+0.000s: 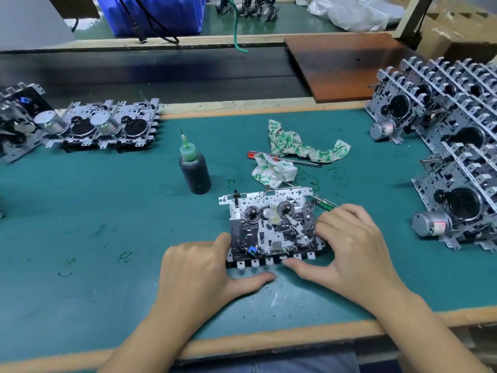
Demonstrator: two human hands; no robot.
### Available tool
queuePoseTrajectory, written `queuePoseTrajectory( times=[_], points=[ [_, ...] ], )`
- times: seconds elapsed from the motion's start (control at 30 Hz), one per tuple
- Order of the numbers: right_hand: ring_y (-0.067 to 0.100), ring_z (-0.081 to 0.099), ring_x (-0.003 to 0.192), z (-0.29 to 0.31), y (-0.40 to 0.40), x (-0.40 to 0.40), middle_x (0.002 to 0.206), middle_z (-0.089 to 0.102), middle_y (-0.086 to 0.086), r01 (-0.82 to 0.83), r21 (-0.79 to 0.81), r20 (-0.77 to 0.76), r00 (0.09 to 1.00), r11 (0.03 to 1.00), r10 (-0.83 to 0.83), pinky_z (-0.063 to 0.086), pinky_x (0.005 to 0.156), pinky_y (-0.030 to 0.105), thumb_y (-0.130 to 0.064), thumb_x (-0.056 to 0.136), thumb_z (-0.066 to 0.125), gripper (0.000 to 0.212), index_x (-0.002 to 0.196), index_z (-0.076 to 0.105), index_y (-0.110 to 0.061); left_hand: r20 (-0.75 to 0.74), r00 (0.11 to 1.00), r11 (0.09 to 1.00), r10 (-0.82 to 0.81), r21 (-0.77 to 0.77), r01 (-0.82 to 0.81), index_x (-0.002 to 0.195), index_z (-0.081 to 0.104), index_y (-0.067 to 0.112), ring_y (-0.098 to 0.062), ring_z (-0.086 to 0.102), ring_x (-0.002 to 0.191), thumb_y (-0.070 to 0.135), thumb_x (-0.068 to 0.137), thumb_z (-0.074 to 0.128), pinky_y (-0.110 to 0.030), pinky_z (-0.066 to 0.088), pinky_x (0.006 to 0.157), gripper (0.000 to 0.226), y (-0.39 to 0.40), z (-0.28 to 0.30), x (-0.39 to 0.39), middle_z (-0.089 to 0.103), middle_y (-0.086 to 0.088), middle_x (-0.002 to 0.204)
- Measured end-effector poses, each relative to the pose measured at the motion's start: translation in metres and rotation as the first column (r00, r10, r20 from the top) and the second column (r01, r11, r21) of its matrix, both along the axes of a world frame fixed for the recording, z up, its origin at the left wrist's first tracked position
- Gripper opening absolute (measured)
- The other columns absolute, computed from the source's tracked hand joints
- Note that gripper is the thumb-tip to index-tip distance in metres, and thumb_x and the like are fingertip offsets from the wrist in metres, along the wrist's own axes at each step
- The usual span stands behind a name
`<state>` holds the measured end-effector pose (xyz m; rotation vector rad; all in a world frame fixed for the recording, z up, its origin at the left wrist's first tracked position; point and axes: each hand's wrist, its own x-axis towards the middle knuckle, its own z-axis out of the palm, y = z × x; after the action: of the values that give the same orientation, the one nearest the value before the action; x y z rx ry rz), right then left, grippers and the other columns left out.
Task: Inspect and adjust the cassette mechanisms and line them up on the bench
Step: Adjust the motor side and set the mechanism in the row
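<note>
A cassette mechanism (pixel 271 227) lies flat on the green bench mat (pixel 107 211) in front of me, reels and white gears facing up. My left hand (pixel 204 273) grips its left edge, the thumb lying along the near side. My right hand (pixel 349 249) holds its right edge with curled fingers, the thumb touching the near tabs, and a green-tipped tool (pixel 326 204) sticks out from behind those fingers. Two finished mechanisms (pixel 107 125) with silver motors sit in a row at the far left, with another (pixel 16 122) at the edge. A stack of several mechanisms (pixel 443 146) stands at the right.
A dark bottle with a green nozzle (pixel 194 168) stands left of centre. Green-stained rags (pixel 293 146) and a red-handled screwdriver (pixel 285 158) lie behind the mechanism. A brown board (pixel 347 65) lies across the dark conveyor at the back. The bench's wooden edge (pixel 269 343) runs near me.
</note>
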<state>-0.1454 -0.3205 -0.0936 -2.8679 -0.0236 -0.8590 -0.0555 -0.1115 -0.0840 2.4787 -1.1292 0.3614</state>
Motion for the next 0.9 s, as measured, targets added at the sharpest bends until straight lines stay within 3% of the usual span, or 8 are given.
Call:
queuePoseTrajectory(
  times=[0.1,0.2,0.33,0.47,0.63,0.8,0.9],
  points=[
    [0.022,0.043,0.058,0.001,-0.003,0.000,0.062,0.045,0.001,-0.091,-0.008,-0.028,0.996,0.996,0.090,0.040,0.071,0.032,-0.057,0.080,0.056,0.051,0.059,0.048,-0.010,0.004,0.998,0.998,0.063,-0.026,-0.063,0.056,0.034,0.022,-0.023,0.042,0.027,0.075,0.062,0.048,-0.020,0.021,0.041,0.055,-0.002,0.001,-0.003,0.037,0.000,0.032],
    [0.024,0.045,0.057,0.000,-0.001,-0.001,0.060,0.046,0.002,-0.079,-0.058,-0.003,0.997,0.995,0.079,0.040,0.072,0.033,-0.055,0.082,0.054,0.052,0.058,0.050,-0.009,-0.003,0.998,0.997,0.066,-0.048,-0.067,0.062,0.027,0.024,-0.023,0.043,0.027,0.072,0.063,0.048,-0.021,0.023,0.039,0.052,0.000,0.001,-0.002,0.036,0.000,0.032],
    [0.023,0.047,0.058,0.000,0.000,0.000,0.061,0.048,0.002,-0.065,-0.060,-0.011,0.998,0.996,0.064,0.040,0.077,0.035,-0.056,0.083,0.052,0.052,0.059,0.051,-0.009,-0.014,0.995,0.993,0.103,-0.053,-0.104,0.057,0.031,0.024,-0.023,0.043,0.026,0.071,0.063,0.048,-0.021,0.025,0.037,0.051,-0.001,0.001,-0.001,0.036,-0.001,0.031],
    [0.019,0.038,0.059,0.001,0.000,0.000,0.061,0.041,0.000,-0.110,0.036,-0.037,0.993,0.993,0.112,0.040,0.076,0.032,-0.059,0.076,0.059,0.052,0.059,0.045,-0.012,-0.046,0.990,0.989,0.133,-0.056,-0.135,0.052,0.035,0.022,-0.026,0.045,0.028,0.072,0.063,0.049,-0.023,0.030,0.036,0.054,-0.002,0.000,0.000,0.036,-0.002,0.030],
    [0.022,0.043,0.058,-0.001,0.002,-0.001,0.061,0.044,0.001,-0.068,-0.006,-0.028,0.997,0.998,0.068,0.036,0.070,0.030,-0.054,0.080,0.055,0.049,0.058,0.048,-0.011,-0.095,0.995,0.998,-0.027,-0.054,0.022,0.049,0.045,0.015,-0.023,0.049,0.031,0.080,0.058,0.048,-0.027,0.041,0.034,0.067,0.003,0.000,0.010,0.040,0.000,0.032],
    [0.020,0.046,0.059,0.001,0.000,-0.001,0.060,0.047,0.000,-0.017,-0.019,-0.047,0.999,1.000,0.016,0.037,0.074,0.029,-0.066,0.075,0.054,0.059,0.057,0.049,-0.010,-0.144,0.975,0.986,-0.168,-0.042,0.164,0.052,0.047,0.018,-0.018,0.044,0.029,0.078,0.059,0.053,-0.023,0.039,0.033,0.061,0.007,0.001,0.009,0.038,0.003,0.032],
    [0.020,0.046,0.058,0.001,0.004,-0.001,0.059,0.047,0.000,0.032,-0.038,-0.032,0.999,0.999,-0.033,0.038,0.070,0.030,-0.066,0.075,0.054,0.058,0.056,0.049,-0.011,-0.127,0.980,0.988,-0.151,-0.052,0.145,0.052,0.042,0.022,-0.018,0.044,0.029,0.077,0.061,0.053,-0.021,0.038,0.034,0.057,0.005,0.002,0.008,0.038,0.002,0.032]
  ],
)
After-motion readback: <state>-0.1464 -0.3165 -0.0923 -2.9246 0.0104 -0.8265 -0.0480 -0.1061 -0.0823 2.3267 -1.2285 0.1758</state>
